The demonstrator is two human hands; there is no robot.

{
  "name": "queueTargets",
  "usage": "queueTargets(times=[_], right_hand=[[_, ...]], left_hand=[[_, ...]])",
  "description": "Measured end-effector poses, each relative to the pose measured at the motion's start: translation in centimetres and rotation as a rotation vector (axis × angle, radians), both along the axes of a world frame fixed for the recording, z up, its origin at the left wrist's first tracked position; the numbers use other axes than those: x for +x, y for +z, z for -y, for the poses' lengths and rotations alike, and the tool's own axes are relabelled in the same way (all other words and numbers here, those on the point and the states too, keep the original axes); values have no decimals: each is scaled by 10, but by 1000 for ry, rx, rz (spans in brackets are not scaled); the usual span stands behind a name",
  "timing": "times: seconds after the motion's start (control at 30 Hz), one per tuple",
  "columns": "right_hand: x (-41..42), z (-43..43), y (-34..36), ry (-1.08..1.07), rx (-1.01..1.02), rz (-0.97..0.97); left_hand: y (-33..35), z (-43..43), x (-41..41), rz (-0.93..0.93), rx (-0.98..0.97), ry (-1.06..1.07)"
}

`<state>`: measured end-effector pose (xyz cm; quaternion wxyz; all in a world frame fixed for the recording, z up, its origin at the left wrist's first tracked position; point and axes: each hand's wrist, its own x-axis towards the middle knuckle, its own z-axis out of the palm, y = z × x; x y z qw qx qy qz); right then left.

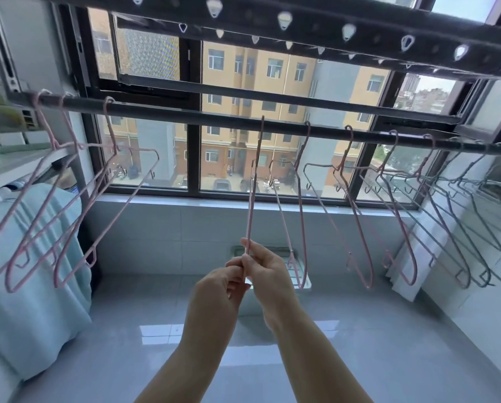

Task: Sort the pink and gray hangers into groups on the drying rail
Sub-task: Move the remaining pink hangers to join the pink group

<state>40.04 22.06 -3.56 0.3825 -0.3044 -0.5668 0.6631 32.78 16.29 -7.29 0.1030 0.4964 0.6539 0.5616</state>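
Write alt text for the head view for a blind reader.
The left hand and right hand pinch the bottom of a pink hanger on the drying rail. Three pink hangers hang left; more pink ones, then gray hangers, right.

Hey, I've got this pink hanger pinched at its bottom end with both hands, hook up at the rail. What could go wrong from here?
1. Your left hand and right hand pinch the held pink hanger far from its hook, so the hook may slip off the drying rail or twist as you slide it.
2. The neighbouring pink hanger hangs close on its right; the two could tangle.
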Motion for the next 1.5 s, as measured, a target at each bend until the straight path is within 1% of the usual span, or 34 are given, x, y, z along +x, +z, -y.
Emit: queueTargets(times=[0.1,0.33,0.53,0.67,0.73,0.8,0.87,0.9,0.93,0.97,1.0,1.07,1.13,1.23,1.3,1.37,1.43,1.5], right_hand=[[-2,3,1,-13,-19,-9],[-8,11,2,-55,-37,-13],[-12,13,1,-77,-7,20],[-13,12,1,-113,-26,2],[-15,15,-1,-141,-17,26],[-19,18,-7,-238,121,172],[-26,23,-10,-433,376,343],[-29,26,-8,-531,532,359],[-35,31,-5,-574,674,349],[-45,37,-1,-555,769,338],[-54,42,2,-489,827,329],[-77,49,2,-258,832,328],[-102,56,-2,-39,799,363],[-144,63,-10,166,731,426],[-169,66,-13,243,655,456],[-190,67,-14,288,527,451],[-208,69,-15,301,420,417],[-220,69,-15,276,291,327]], left_hand=[[0,2,-2,-8,-14,-4],[2,7,-7,-37,17,-36],[4,10,-10,-67,32,-29],[6,11,-11,-77,1,-44],[6,16,-15,-76,-30,-45],[8,24,-27,-72,-58,11],[12,36,-46,-73,-47,128],[17,40,-56,-111,-20,208],[20,47,-68,-165,8,297],[23,53,-80,-214,29,385],[24,59,-92,-248,43,466],[25,70,-115,-264,39,587],[23,80,-130,-237,-14,613],[15,87,-148,-173,-107,571],[10,91,-160,-110,-173,541],[6,94,-171,-73,-223,509],[5,95,-178,-52,-219,465],[7,96,-182,-41,-213,429]])
